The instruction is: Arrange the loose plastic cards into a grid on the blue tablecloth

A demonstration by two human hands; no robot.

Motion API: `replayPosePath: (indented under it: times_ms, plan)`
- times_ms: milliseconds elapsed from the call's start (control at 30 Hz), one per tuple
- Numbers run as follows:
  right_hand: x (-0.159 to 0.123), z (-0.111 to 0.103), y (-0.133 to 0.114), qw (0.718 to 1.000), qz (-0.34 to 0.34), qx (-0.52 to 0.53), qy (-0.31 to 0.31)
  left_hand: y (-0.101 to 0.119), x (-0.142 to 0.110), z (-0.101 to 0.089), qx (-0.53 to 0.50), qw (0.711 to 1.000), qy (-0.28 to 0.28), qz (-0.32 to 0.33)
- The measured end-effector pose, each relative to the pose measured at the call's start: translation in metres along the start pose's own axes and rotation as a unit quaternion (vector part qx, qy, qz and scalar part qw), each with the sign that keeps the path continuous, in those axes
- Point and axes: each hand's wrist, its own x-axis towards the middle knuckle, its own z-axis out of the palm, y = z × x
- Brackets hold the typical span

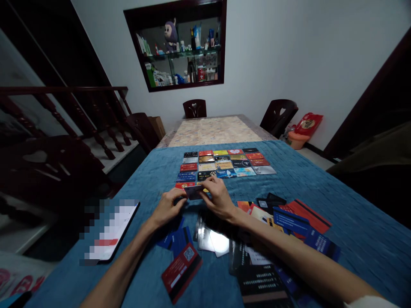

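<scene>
Both hands — left [170, 206] and right [218, 199] — are pinching a dark card [194, 193] between their fingers, holding it just above the blue-covered counter [150, 179], near the rows of cards [223, 164] — loose cards [182, 273] lying closer in.

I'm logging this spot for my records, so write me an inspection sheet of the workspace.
Surface: blue cloth over the near part of the table; patterned top visible beyond.
Job's things: dark card between the hands; rows of cards beyond; loose cards, many overlapping, nearer.
Clutter: phone or tablet, partly pixelated, by the cloth's left side.
Hands: left hand and right hand, both bare, pinch the dark card.
Cables: nothing seen.
Surroundings: dark chairs, stair railing, wall niche with purple plush toy, red bag.
</scene>
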Motion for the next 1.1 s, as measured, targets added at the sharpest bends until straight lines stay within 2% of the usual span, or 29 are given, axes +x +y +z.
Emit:
replayPosePath:
  times_ms: [167,333,500,800,933,1100]
  plan:
    - [0.000,0.006,0.008,0.989,-0.088,-0.110,0.036,0.000,-0.001,0.002,-0.002,0.997,0.060,0.041]
    - [-0.001,0.011,0.010,0.978,-0.142,-0.138,0.069,0.007,-0.002,0.003,-0.009,0.991,0.096,0.092]
    - [-0.003,0.017,0.009,0.979,-0.142,-0.139,0.053,0.008,-0.002,0.009,-0.002,0.988,0.114,0.100]
    - [-0.007,0.019,0.012,0.980,-0.061,-0.176,-0.075,-0.005,-0.004,0.009,0.045,0.990,0.109,0.075]
    - [-0.008,0.017,0.010,0.975,-0.066,-0.196,-0.076,-0.010,-0.003,0.009,0.034,0.993,0.102,0.038]
    - [-0.009,0.015,0.007,0.973,-0.083,-0.208,-0.055,-0.003,-0.001,0.007,0.002,0.993,0.119,0.005]
